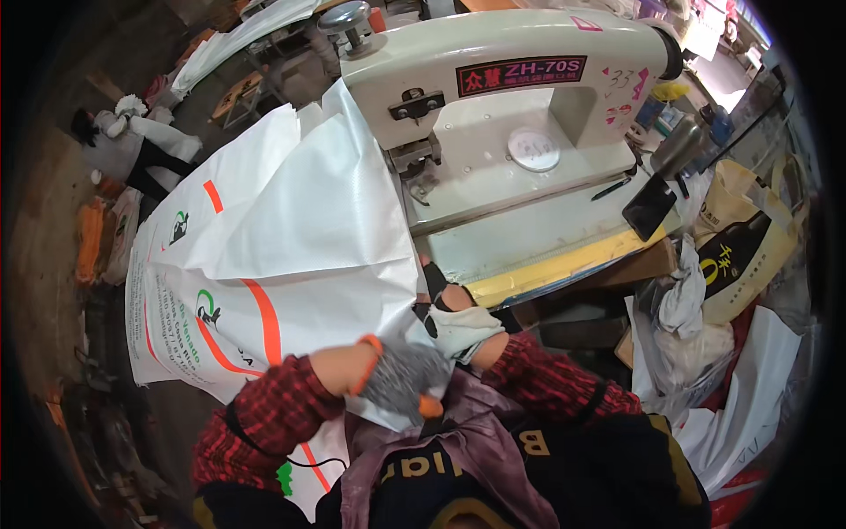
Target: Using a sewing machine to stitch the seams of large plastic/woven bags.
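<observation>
A large white woven sack [326, 212] with orange stripes and printed marks spreads left of the sewing machine [493, 106]. Its upper edge lies by the needle area. My left hand [401, 379], in a grey knit glove with orange cuff and fingertip, is closed on the near part of the sack; its fingers are partly blurred. Just beyond it, my right hand [463, 322], in a black and white glove with bare fingers showing, is curled at the sack's right edge, near the table's front corner. Parts of its fingers are hidden.
A round white disc [533, 150] sits on the machine bed. A dark phone [649, 207] and a pen [610, 189] lie to the right, by a steel bottle [680, 145]. Bags and white sacks [749, 397] are heaped at right. Another person [132, 154] is far left.
</observation>
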Demonstrator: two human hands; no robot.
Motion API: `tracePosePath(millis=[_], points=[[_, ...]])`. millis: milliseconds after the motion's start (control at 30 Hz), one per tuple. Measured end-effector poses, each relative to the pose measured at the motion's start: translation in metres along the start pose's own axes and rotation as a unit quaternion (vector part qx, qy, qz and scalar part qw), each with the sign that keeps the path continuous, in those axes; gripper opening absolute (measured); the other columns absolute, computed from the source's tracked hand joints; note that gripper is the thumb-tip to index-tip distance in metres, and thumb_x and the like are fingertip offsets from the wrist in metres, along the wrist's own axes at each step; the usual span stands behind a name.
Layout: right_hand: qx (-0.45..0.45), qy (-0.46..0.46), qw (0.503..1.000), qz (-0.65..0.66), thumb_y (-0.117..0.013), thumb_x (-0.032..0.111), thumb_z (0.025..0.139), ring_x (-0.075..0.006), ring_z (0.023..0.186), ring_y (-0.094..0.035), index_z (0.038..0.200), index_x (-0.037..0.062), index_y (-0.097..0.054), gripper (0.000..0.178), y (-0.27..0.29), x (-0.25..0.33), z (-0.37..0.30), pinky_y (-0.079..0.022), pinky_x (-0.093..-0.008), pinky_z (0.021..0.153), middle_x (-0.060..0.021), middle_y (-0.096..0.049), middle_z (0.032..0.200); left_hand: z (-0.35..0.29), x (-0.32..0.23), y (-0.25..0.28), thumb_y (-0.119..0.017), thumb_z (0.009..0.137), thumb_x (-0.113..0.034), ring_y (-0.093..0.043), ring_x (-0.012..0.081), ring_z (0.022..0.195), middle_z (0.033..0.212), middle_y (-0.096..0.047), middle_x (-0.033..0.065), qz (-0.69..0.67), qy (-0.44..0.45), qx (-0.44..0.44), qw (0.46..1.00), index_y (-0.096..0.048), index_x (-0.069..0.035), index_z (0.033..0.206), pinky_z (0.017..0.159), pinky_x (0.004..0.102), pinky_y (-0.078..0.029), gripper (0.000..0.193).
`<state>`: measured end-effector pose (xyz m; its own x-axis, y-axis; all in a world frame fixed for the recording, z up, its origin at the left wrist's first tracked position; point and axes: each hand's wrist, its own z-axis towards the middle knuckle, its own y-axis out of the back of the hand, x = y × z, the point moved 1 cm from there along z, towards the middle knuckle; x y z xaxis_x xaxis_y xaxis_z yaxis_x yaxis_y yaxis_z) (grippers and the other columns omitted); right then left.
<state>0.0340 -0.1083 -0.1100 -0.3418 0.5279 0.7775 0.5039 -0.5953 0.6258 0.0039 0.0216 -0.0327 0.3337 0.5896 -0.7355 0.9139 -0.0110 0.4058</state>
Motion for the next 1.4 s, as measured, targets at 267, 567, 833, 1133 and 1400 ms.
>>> tracePosePath(millis=[267,567,833,1133,1400], points=[[0.007,-0.095,0.995,0.004,-0.043,0.019,0.087,-0.0432,0.07,-0.054,0.139,0.0084,-0.017,0.059,-0.002,0.028,-0.006,-0.043,-0.046,0.063,-0.0279,-0.055,0.081,-0.017,0.092,0.054,-0.058,0.076,-0.017,-0.054,0.0319,0.103,0.111,-0.057,0.0166,0.344,0.384,-0.457,0.725,-0.048,-0.009,0.122,0.089,0.0376,-0.044,0.048],[0.149,-0.134,0.978,-0.056,-0.031,0.032,0.089,-0.0415,0.079,-0.058,0.125,0.0014,-0.035,0.048,-0.011,0.024,-0.002,-0.046,-0.0452,0.073,-0.0248,-0.06,0.09,-0.047,0.109,0.072,-0.058,0.076,-0.015,-0.061,0.0297,0.093,0.102,-0.063,0.0121,0.308,0.553,-0.039,0.773,-0.067,-0.008,0.094,0.076,0.0415,-0.049,0.022],[0.136,-0.145,0.975,-0.099,-0.034,0.028,0.087,-0.0395,0.073,-0.06,0.132,0.005,-0.026,0.051,-0.002,-0.002,0.007,-0.047,-0.046,0.064,-0.025,-0.06,0.084,-0.065,0.016,0.118,-0.058,0.075,-0.021,-0.063,0.0265,0.087,0.092,-0.066,0.0113,0.41,0.552,-0.097,0.72,-0.067,-0.012,0.093,0.074,0.0376,-0.048,0.023],[0.145,-0.26,0.953,-0.049,-0.034,0.029,0.086,-0.0389,0.073,-0.06,0.133,0.0096,-0.024,0.052,0.034,0.034,0.096,-0.048,-0.0467,0.063,-0.0264,-0.06,0.084,-0.11,-0.004,0.101,-0.058,0.073,-0.053,-0.061,0.0317,0.075,0.075,-0.063,0.013,0.325,0.496,-0.062,0.803,-0.065,-0.006,0.083,0.072,0.0412,-0.046,0.048],[0.092,-0.251,0.963,-0.032,-0.046,0.028,0.081,-0.0386,0.078,-0.06,0.127,0.0119,-0.034,0.05,0.013,0.011,0.082,-0.047,-0.0449,0.067,-0.0247,-0.059,0.084,-0.025,0.002,-0.029,-0.065,0.061,-0.016,-0.063,0.0289,0.068,0.072,-0.062,0.0155,0.29,0.32,-0.003,0.902,-0.066,-0.006,0.072,0.053,0.0404,-0.047,0.015]])
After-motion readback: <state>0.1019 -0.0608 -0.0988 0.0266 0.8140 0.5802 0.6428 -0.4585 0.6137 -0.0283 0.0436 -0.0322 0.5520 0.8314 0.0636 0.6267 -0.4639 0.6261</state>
